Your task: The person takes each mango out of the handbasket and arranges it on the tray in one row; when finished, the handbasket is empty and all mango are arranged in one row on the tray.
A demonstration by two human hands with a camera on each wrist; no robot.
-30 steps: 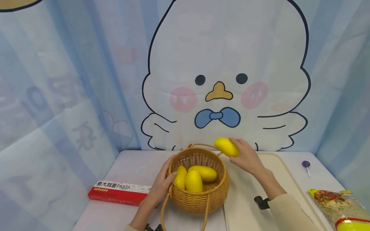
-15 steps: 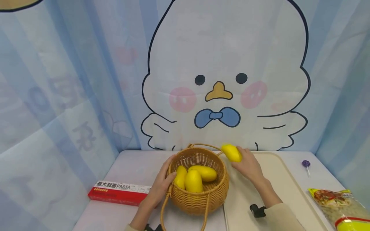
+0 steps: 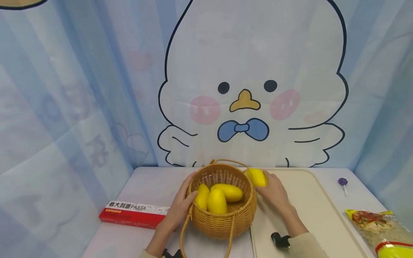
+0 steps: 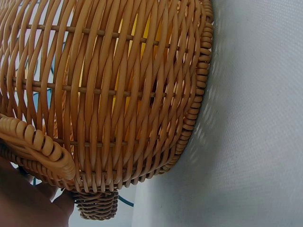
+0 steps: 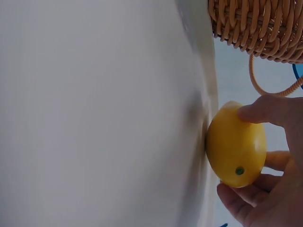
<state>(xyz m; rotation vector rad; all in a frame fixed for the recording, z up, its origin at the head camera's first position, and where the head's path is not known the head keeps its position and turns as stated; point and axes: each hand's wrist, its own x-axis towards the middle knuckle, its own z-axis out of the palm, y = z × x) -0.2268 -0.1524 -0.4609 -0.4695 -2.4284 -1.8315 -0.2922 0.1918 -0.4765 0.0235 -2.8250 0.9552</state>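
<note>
A round wicker basket (image 3: pixel 222 227) stands in the middle of the table, with three yellow mangoes (image 3: pixel 217 201) inside. My left hand (image 3: pixel 177 208) grips its left side, thumb over the rim, fingers along the outer wall. In the left wrist view the woven wall (image 4: pixel 118 94) fills much of the frame, and yellow shows through the gaps. My right hand (image 3: pixel 274 188) holds another mango (image 5: pixel 236 144) between thumb and fingers, just right of the basket's far rim. In the right wrist view this mango is right down at the pale tray's surface, a green spot on its end.
A cream tray (image 3: pixel 303 215) lies right of the basket, under the right arm. A red and white pasta box (image 3: pixel 133 215) lies at the left. Toward the right edge are a purple lollipop (image 3: pixel 343 182) and a food packet (image 3: pixel 380 229). A printed curtain (image 3: pixel 251 53) closes off the back.
My right hand has lowered the mango from above rim height toward the tray's far end, beside the basket. The left hand keeps its grip, and the basket stays in place.
</note>
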